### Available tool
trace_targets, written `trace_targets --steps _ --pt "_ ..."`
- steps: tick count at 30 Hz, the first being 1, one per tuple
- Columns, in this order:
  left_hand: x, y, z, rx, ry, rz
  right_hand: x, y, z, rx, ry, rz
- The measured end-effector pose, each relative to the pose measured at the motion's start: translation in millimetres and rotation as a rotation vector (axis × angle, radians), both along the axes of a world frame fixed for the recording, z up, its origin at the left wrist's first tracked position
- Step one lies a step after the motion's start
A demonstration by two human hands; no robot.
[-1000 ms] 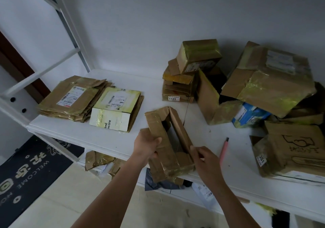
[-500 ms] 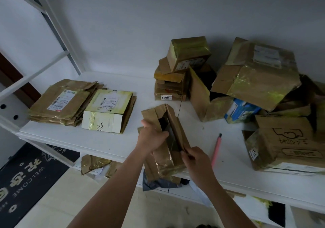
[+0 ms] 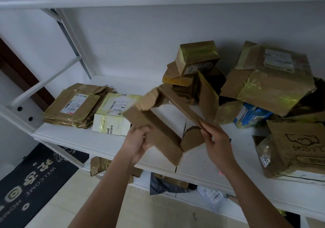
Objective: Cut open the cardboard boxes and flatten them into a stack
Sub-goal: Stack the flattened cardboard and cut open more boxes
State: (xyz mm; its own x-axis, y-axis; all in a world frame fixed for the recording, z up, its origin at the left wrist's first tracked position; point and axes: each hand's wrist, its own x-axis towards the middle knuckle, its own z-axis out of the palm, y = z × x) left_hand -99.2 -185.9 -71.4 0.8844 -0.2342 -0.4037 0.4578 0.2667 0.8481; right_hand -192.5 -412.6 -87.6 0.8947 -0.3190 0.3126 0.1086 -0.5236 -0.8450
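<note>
We held the opened box (image 3: 163,120) up over the white shelf (image 3: 98,140). Our left hand (image 3: 139,143) gripped its near side, and our right hand (image 3: 213,140) pinched its far edge. Flat boxes (image 3: 75,104) lay stacked left.

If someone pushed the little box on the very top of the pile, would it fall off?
Probably. The top box sits tilted on an uneven pile of boxes, so a push would likely tip it. It looks small and taped shut, so likely light and stiff.

Left hand (image 3: 139,140) and right hand (image 3: 213,140) hold an opened cardboard box (image 3: 163,122) above the white shelf (image 3: 202,164), beside flattened stacks (image 3: 77,104).
</note>
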Motion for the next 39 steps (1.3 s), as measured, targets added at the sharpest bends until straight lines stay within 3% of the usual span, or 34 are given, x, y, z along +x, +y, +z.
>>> trace_targets --steps 3,6,7,10,15,21,24,28,31,33,37,39 --pt "-0.9 2.0 -10.8 0.635 -0.211 0.247 2.6 -2.8 0.2 -0.124 -0.044 0.01" --pt "-7.1 8.2 -23.4 1.186 -0.546 0.216 3.8 0.8 -4.1 -0.168 -0.019 0.089" --pt "-7.9 9.7 -28.8 1.263 -0.607 0.162 4.3 2.5 -4.4 -0.158 0.005 0.116" --pt "-11.8 9.9 -40.4 1.095 -0.607 0.083 6.9 7.6 -6.2 -0.153 -0.034 0.078" --pt "-13.4 4.5 -40.2 1.021 -0.636 0.123 4.1 23.9 -17.9 -0.173 -0.04 -0.262" --pt "-15.9 2.6 -31.2 0.873 -0.61 0.077 7.6 34.1 -27.5 -0.03 0.011 -0.3" --pt "-16.6 9.3 -23.3 0.558 -0.378 0.08 9.2 27.3 -22.7 0.032 0.063 -0.283" --pt "-4.5 52.5 -16.4 -0.179 0.033 0.051 0.4 -2.8 -11.1 0.07 0.157 -0.042" --pt "-3.0 91.8 -30.6 -0.395 0.174 0.024 -12.7 -21.2 -8.6 -0.091 0.368 0.164" --pt "-4.7 107.4 -46.3 -0.323 0.281 0.01 -16.9 -20.9 -16.9 -0.272 0.555 0.252" --pt "-10.8 101.2 -77.0 0.43 0.214 -0.184 -20.9 -3.1 -48.5 -0.293 0.8 0.432" --pt "-13.2 90.0 -90.1 0.641 0.176 -0.135 -22.5 7.2 -58.2 -0.329 0.853 0.422"
